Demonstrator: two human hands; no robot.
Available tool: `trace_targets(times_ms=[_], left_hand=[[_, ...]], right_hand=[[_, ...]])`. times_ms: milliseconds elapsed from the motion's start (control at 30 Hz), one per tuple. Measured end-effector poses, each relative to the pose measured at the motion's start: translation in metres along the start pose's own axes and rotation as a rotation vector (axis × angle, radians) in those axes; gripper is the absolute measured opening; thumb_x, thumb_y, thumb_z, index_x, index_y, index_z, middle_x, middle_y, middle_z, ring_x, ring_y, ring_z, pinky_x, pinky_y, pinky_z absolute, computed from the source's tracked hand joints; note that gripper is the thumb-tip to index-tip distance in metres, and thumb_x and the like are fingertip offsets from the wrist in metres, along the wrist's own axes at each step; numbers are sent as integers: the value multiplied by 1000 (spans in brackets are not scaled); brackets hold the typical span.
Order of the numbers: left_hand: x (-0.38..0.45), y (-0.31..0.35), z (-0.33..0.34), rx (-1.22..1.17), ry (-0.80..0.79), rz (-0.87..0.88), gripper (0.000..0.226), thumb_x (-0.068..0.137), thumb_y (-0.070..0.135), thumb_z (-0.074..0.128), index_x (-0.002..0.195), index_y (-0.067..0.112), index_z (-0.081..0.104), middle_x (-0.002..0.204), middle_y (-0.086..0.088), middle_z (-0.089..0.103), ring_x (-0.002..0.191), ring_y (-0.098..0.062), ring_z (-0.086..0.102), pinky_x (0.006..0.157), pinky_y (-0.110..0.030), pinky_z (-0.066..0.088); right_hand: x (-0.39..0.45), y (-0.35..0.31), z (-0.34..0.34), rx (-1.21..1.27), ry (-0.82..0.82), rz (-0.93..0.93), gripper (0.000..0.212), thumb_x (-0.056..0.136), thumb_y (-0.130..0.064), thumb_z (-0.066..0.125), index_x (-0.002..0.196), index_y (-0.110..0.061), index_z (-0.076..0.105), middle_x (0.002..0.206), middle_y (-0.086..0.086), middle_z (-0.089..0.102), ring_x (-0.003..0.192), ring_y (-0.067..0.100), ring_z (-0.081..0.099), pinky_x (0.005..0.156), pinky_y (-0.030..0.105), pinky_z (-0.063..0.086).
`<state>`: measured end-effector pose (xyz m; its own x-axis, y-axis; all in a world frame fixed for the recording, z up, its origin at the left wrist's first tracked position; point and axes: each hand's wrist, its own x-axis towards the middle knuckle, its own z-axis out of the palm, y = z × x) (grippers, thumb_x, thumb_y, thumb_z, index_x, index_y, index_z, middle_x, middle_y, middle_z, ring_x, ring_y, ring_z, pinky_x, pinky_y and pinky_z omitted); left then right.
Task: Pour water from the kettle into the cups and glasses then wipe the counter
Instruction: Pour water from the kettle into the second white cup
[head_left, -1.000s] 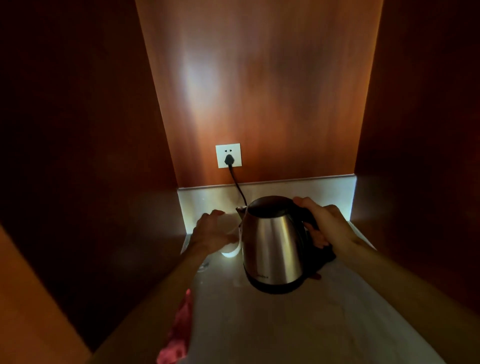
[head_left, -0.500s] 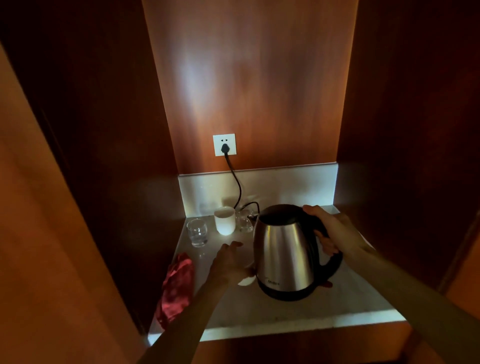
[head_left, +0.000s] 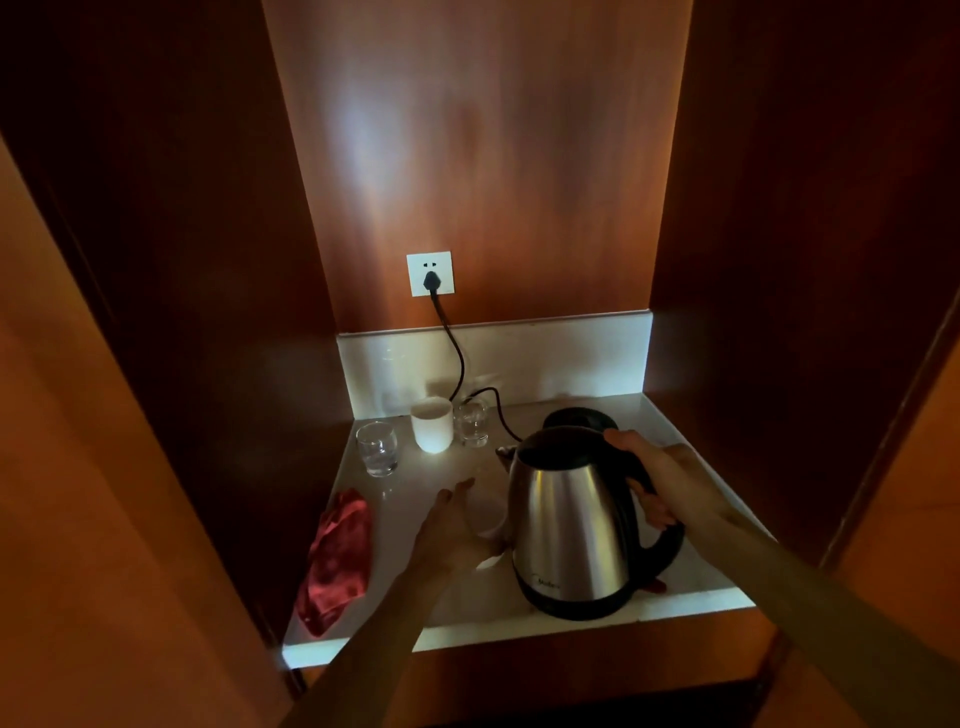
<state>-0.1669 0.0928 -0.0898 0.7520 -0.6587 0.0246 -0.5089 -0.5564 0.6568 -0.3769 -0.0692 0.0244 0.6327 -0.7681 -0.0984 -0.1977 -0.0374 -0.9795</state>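
Behind the left hand (head_left: 457, 530), a white cup (head_left: 491, 519) is hiding, loosely cupped; the right hand (head_left: 670, 486) is gripping the steel kettle (head_left: 569, 525).

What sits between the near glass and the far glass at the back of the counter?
The white cup stands between the near glass and the far glass, seen in the head view.

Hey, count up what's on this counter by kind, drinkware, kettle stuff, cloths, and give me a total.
Clear glasses: 2
White cups: 2
Kettle: 1
Kettle base: 1
Red cloth: 1
Total: 7
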Motion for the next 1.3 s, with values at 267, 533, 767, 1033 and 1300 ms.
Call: trace_targets(times_ms=[267,533,767,1033,1300], left_hand=[[-5,-3,11,-206,188,-82,83,56,46,94,128,25,58,113,14,56,108,-9,60,86,-17,42],[-11,-12,11,-132,222,-43,76,53,48,91,121,36,58,116,20,61,106,-2,57,87,-19,42],[-13,-9,13,-126,269,3,77,55,62,85,123,40,56,115,27,56,105,8,52,92,-13,41],[-16,-16,17,-156,298,10,83,48,71,80,123,46,55,123,28,61,110,5,60,97,-29,53],[-17,-15,12,-172,276,-7,81,54,66,83,126,47,51,127,30,58,114,7,58,95,-16,47]], right_hand=[[17,-10,-12,-114,-57,-1,61,85,-53,75,47,-14,48,43,6,36,34,18,28,46,28,24],[25,-23,-5,-265,-149,26,57,89,-50,73,53,-10,53,39,2,38,30,15,30,41,24,25],[32,-41,11,-420,-231,29,51,91,-47,71,57,-12,56,35,-3,41,27,12,30,42,25,25],[33,-48,28,-528,-260,54,49,91,-48,72,63,-10,57,37,-2,43,29,12,32,39,21,25],[42,-57,37,-678,-228,106,57,85,-58,74,61,-10,53,38,-1,41,29,13,32,37,17,28]])
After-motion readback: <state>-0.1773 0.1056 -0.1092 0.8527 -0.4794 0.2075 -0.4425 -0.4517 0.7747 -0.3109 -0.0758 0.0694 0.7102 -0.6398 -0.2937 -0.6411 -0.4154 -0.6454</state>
